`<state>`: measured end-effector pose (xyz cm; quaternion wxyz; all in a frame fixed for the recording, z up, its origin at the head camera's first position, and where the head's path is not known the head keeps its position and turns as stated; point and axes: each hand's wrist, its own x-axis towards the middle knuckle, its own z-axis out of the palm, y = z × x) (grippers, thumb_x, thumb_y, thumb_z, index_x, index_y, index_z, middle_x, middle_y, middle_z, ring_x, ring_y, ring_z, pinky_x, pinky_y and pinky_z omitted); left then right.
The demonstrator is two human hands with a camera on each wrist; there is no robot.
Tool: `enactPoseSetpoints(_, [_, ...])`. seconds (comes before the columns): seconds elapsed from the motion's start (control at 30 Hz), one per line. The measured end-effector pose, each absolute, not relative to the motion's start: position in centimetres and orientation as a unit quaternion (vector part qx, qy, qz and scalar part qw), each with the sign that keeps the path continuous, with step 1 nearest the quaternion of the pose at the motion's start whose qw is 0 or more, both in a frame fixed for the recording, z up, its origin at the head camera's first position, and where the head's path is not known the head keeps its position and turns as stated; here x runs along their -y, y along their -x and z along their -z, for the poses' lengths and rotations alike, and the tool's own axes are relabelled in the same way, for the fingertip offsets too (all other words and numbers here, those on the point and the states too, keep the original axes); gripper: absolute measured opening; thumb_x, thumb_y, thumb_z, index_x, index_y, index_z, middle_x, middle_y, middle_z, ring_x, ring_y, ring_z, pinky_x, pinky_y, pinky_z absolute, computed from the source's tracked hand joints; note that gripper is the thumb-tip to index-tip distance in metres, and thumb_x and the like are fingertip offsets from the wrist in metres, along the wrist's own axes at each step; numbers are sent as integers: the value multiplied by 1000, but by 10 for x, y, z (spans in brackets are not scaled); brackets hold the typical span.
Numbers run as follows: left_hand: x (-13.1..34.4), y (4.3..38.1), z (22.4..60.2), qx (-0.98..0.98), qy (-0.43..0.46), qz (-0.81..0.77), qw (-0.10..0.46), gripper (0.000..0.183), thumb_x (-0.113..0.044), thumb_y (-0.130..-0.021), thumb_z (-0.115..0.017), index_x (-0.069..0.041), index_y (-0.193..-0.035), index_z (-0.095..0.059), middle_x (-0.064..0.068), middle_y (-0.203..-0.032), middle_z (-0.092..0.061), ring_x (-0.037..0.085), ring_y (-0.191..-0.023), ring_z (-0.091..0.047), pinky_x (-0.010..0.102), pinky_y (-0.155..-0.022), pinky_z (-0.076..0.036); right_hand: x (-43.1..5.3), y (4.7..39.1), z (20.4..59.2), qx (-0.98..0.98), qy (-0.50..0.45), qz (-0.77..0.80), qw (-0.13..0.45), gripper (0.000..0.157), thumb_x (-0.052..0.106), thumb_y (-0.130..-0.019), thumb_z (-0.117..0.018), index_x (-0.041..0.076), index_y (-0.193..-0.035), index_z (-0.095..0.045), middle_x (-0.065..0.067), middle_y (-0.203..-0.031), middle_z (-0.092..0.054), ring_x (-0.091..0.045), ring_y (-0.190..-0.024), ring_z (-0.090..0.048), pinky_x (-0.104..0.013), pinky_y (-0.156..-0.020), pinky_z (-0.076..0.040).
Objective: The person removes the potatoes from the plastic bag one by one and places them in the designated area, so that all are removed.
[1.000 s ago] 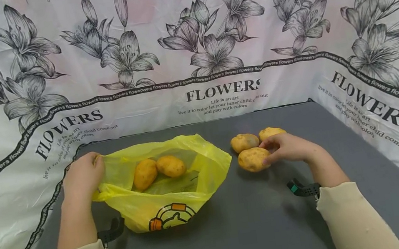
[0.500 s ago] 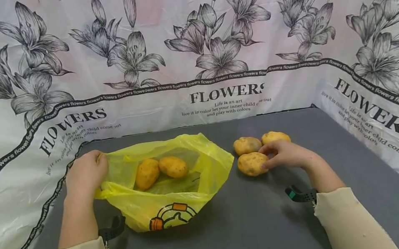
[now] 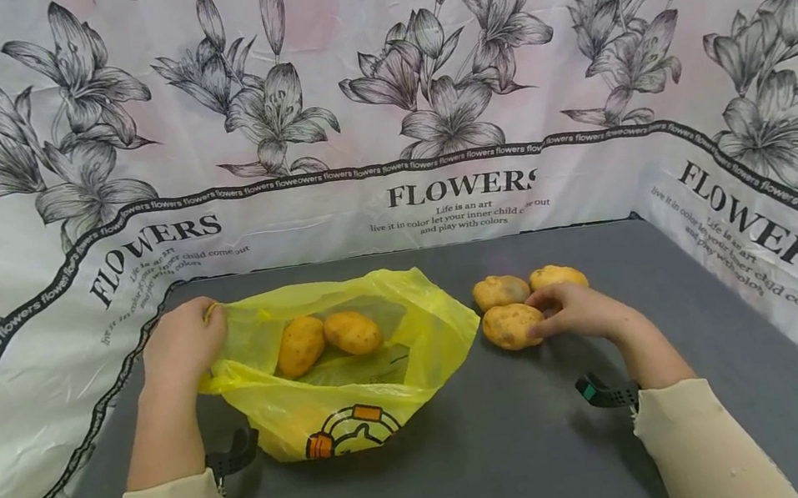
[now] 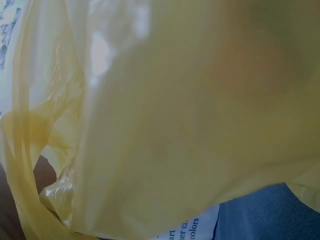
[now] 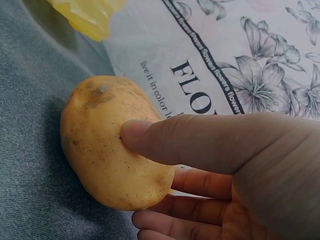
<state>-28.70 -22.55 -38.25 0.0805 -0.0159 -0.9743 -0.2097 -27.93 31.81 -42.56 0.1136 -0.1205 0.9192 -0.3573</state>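
Observation:
In the head view my left hand (image 3: 185, 338) grips the left edge of a yellow plastic bag (image 3: 284, 411), whose mouth gapes upward. Two potatoes lie inside it: one potato (image 3: 302, 347) on the left and another potato (image 3: 353, 333) beside it. The bag's film (image 4: 165, 125) fills most of the left wrist view. To the right of the bag, my right hand (image 3: 581, 311) pinches the nearest potato (image 3: 513, 326) of a small group, thumb on its near side, as the right wrist view shows on the potato (image 5: 110, 145). Behind it sit a potato (image 3: 500, 291) and another potato (image 3: 557, 277).
A dark grey table (image 3: 467, 476) spreads under everything. White cloth (image 3: 334, 215) printed with flowers and lettering rises at the back and both sides. Each wrist wears a black strap, such as the right strap (image 3: 607, 392).
The head view has shifted slightly, so the scene sits a little lower and further right. Both hands keep their holds on the bag and the potato.

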Motion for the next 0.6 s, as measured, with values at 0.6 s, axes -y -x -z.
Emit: enactPoseSetpoints(0.6, [224, 290, 383, 975, 13, 204, 87, 43, -31, -107, -40, -2, -129, -63, 25, -124, -65, 43, -102, -63, 62, -80, -49, -316, 277, 423, -918, 136, 352, 121, 62, 27, -89, -82, -7, -135, -58, -19, -128, -63, -26, -105, -59, -42, -88, -49])
